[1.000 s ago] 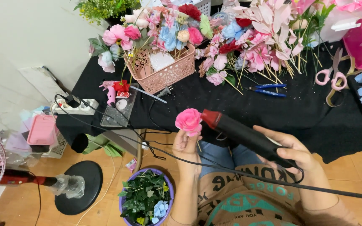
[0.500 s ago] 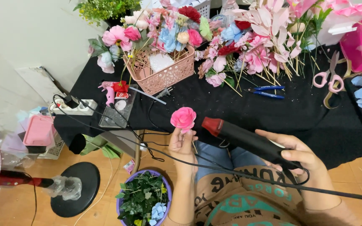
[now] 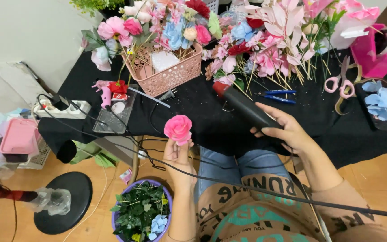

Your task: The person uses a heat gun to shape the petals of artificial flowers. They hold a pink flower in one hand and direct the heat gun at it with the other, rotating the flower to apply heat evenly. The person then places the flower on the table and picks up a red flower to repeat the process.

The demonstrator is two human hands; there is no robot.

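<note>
My left hand (image 3: 178,157) holds a pink fabric rose (image 3: 178,127) upright by its base, in front of the table's near edge. My right hand (image 3: 286,131) grips a black heat gun (image 3: 243,105) with a red nozzle tip. The gun lies low over the black tablecloth (image 3: 193,116), its nozzle pointing up and left, well apart from the rose. A black cord (image 3: 292,199) runs from the gun across my lap.
A pink basket (image 3: 166,74) full of fabric flowers stands at the back. Loose pink flowers (image 3: 274,49), blue pliers (image 3: 279,95), pink scissors (image 3: 340,83), blue petals (image 3: 386,103), a pink glue gun (image 3: 105,92) and a power strip (image 3: 59,109) lie around. A purple pot (image 3: 140,213) of leaves sits on the floor.
My right hand has swung the heat gun away from the rose, up and right over the table. The rose has stayed in my left hand, lowered slightly.
</note>
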